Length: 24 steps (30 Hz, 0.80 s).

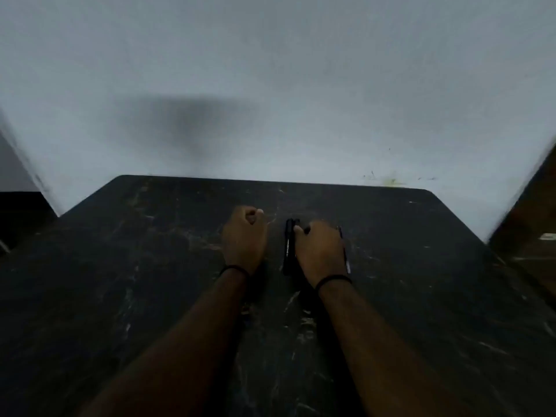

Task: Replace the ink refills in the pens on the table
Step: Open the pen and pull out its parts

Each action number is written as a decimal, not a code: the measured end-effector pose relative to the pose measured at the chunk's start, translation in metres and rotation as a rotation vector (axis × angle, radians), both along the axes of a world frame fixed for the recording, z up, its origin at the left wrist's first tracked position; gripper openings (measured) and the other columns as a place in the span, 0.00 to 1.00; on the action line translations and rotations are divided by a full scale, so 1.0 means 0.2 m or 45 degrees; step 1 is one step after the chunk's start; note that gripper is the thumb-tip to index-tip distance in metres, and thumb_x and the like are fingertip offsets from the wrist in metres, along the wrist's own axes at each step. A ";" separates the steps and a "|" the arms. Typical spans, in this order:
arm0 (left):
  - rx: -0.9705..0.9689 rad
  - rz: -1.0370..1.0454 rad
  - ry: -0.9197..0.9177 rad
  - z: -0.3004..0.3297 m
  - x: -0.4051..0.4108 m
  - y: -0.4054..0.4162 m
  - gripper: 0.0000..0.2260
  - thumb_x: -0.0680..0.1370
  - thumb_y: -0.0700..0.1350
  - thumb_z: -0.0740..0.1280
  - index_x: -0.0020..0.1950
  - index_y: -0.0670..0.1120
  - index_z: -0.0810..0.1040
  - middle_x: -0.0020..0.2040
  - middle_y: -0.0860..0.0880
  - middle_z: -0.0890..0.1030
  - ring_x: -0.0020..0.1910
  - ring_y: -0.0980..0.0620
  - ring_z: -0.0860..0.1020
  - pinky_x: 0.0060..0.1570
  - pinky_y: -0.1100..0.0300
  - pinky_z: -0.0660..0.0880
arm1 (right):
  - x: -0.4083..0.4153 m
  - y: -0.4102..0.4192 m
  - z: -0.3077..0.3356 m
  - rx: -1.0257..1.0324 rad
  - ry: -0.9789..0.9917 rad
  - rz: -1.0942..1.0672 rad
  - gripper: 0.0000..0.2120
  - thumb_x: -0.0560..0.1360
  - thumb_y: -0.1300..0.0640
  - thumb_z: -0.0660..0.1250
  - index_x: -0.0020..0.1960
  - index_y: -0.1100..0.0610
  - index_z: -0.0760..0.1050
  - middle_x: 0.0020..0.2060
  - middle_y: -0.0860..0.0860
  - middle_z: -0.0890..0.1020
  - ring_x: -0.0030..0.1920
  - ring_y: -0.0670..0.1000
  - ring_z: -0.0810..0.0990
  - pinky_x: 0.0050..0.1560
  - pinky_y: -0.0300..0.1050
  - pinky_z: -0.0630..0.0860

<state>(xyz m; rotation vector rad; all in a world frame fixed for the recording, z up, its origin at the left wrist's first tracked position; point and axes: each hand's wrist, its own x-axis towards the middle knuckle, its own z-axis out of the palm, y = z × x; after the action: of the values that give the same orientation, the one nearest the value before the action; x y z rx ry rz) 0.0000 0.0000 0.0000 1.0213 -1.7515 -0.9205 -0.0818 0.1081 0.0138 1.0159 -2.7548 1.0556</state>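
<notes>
Black pens (288, 245) lie side by side on the dark table (150, 266), pointing away from me. My right hand (320, 251) sits just right of them, fingers curled, with a fingertip against the nearest pen and a small dark piece pinched between its fingers. A thin refill (346, 260) with a pale tip lies along the right edge of that hand. My left hand (245, 233) rests on the table to the left of the pens, curled into a fist with nothing visible in it. The picture is dim and blurred.
The scuffed black table ends at a pale wall (270, 115) close behind the hands. A dark gap (18, 218) opens at the left and a brown surface (532, 224) stands at the right.
</notes>
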 end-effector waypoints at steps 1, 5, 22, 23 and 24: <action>-0.005 0.003 -0.003 0.00 0.00 0.00 0.05 0.80 0.50 0.65 0.48 0.51 0.77 0.37 0.60 0.75 0.38 0.61 0.74 0.35 0.65 0.66 | 0.00 -0.01 0.00 0.013 0.003 -0.017 0.17 0.81 0.47 0.61 0.44 0.59 0.77 0.44 0.58 0.82 0.48 0.59 0.81 0.45 0.47 0.73; 0.046 0.010 0.030 -0.01 -0.01 -0.01 0.04 0.79 0.50 0.65 0.47 0.52 0.77 0.40 0.55 0.79 0.40 0.57 0.77 0.39 0.60 0.71 | 0.00 -0.02 0.01 0.041 0.048 -0.086 0.14 0.80 0.48 0.64 0.47 0.60 0.77 0.48 0.58 0.83 0.52 0.60 0.81 0.47 0.46 0.74; -0.069 -0.061 -0.042 0.02 0.02 0.02 0.13 0.80 0.50 0.64 0.42 0.43 0.80 0.40 0.45 0.82 0.41 0.47 0.80 0.42 0.56 0.73 | 0.08 0.08 0.03 0.094 0.130 -0.059 0.20 0.79 0.53 0.63 0.30 0.53 0.62 0.41 0.56 0.83 0.45 0.57 0.82 0.39 0.41 0.66; -0.078 -0.073 -0.038 0.02 0.02 0.02 0.13 0.80 0.49 0.64 0.40 0.42 0.79 0.39 0.44 0.82 0.40 0.46 0.80 0.41 0.55 0.73 | 0.08 0.09 0.03 0.103 0.149 -0.057 0.20 0.79 0.52 0.64 0.31 0.54 0.62 0.42 0.56 0.83 0.45 0.57 0.82 0.39 0.41 0.66; -0.088 -0.090 -0.036 0.03 0.02 0.03 0.14 0.80 0.49 0.64 0.39 0.42 0.78 0.38 0.43 0.82 0.39 0.45 0.80 0.41 0.54 0.73 | 0.09 0.09 0.03 0.118 0.167 -0.051 0.20 0.79 0.51 0.65 0.32 0.54 0.63 0.42 0.56 0.83 0.45 0.57 0.82 0.39 0.41 0.67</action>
<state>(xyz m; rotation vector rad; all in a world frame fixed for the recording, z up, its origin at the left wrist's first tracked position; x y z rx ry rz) 0.0046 0.0052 0.0053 0.9371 -1.8407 -0.8871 -0.0644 0.1268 0.0194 0.9968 -2.7279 0.8322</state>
